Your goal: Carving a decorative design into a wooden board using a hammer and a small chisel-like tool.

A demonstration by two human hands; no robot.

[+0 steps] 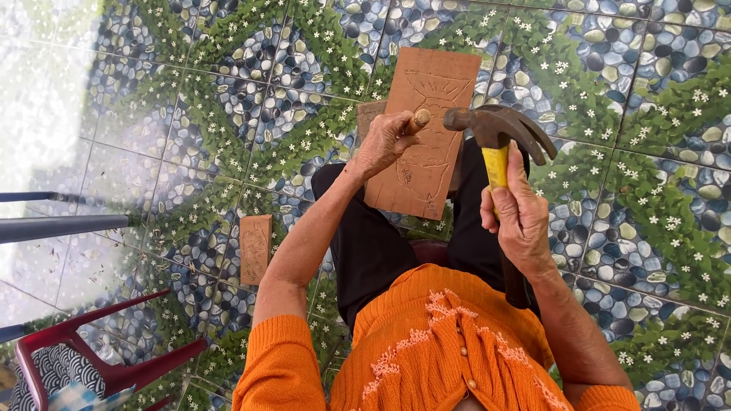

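Open tiled floor (pixel 624 114) right; red chair (pixel 91 358), small board (pixel 256 249) left.

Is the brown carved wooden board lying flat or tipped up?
Tipped up: the brown carved wooden board leans on the person's lap, steadied near the left hand.

A home patio or porch: pebble-and-flower patterned floor tiles (pixel 609 91) in sunlight, a red chair (pixel 99 365) (cushioned), carved boards (pixel 255 247) on the floor.

Matt wooden board (pixel 423 129); dark metal hammer (pixel 496 129), yellow handle; glossy floor tiles (pixel 228 114).
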